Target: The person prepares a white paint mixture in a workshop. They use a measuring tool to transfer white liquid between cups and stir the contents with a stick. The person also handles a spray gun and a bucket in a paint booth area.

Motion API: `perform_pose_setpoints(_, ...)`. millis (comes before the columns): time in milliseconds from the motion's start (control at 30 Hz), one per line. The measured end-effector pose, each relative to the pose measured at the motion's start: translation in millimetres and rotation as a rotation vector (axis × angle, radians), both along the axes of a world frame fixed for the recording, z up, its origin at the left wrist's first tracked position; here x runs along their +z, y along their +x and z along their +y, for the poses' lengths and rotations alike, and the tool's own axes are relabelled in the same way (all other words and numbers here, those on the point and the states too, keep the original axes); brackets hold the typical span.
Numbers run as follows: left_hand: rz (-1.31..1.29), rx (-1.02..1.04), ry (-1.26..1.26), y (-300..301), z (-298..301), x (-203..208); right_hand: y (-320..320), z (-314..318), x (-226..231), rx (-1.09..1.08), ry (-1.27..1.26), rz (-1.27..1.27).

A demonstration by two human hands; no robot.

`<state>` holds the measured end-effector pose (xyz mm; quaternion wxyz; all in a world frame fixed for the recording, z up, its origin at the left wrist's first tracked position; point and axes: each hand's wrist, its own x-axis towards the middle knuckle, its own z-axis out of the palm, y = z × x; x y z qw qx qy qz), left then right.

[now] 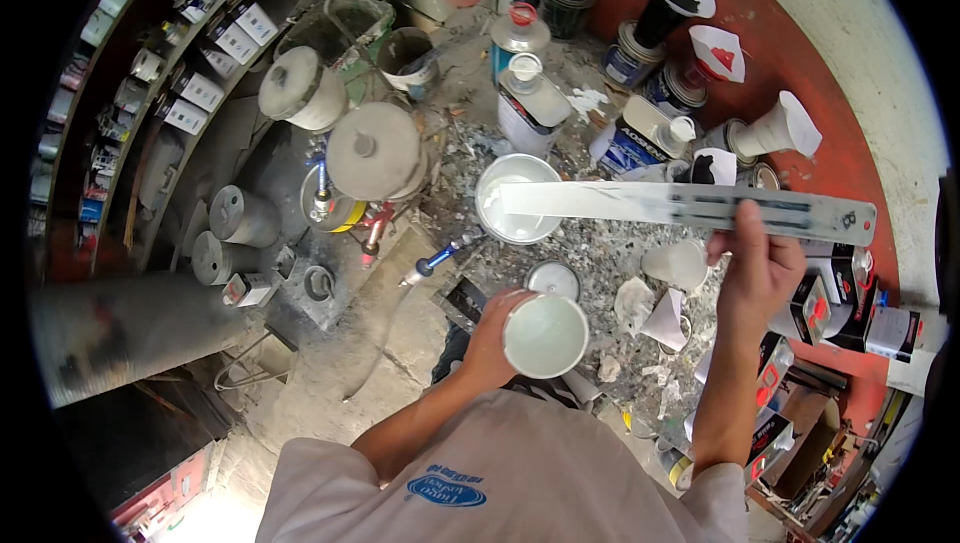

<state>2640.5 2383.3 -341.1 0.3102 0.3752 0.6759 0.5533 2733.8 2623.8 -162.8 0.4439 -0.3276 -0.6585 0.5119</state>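
My left hand (490,341) is wrapped round the side of a pale plastic cup (516,345), whose open mouth faces up close to my body. My right hand (756,265) grips the marked end of a long flat mixing stick (615,201). The stick reaches leftward, and its white-coated tip lies over the mouth of an open tub (485,218) with white material in it. Whether the tip touches the material I cannot tell. Between tub and cup sits a small round lid or tin (553,281) on the bench.
On the paint-splattered bench (590,263) stand a white canister (530,108) and a red-capped can (520,33). Paper strainers (715,51) rest on cups at the far right. A blue spray-gun fitting (437,258) and lidded pots (372,153) are at the left.
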Motion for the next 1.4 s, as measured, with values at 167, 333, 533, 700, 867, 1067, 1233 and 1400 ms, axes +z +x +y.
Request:
perform_pose_setpoints(167,0.05,0.086,-0.124,-13.9,-39.5,2.6,-44.5,-3.9,-18.4,0.237,0.647,-0.379)
perform_pose_setpoints(333,-0.1,0.194,-0.144,-20.7,-47.9,0.0,-57.1,-13.5,-34.3,0.287,0.436,-0.392)
perform_pose_setpoints(533,-0.027,0.182,-0.136,-21.8,-41.6,-5.6,-51.2,-19.6,-36.2,0.226,0.268,-0.359)
perform_pose_setpoints(700,-0.103,0.147,-0.053,-17.9,-30.9,-3.5,-31.0,0.6,-47.9,0.043,0.002,-0.171)
perform_pose_setpoints(867,-0.014,0.111,-0.079,-18.3,-19.4,5.5,1.0,31.2,-65.2,-0.172,-0.318,0.074)
perform_pose_setpoints(1067,-0.127,0.072,-0.121,-5.4,5.0,-2.6,19.3,44.6,-92.5,-0.205,-0.625,0.222)
perform_pose_setpoints(1233,-0.093,0.092,-0.148,-0.6,12.3,-17.0,19.0,40.4,-99.1,-0.175,-0.742,0.278)
perform_pose_setpoints(1400,-0.064,0.122,-0.179,0.1,13.2,-18.3,24.5,41.1,-111.5,-0.096,-0.78,0.354)
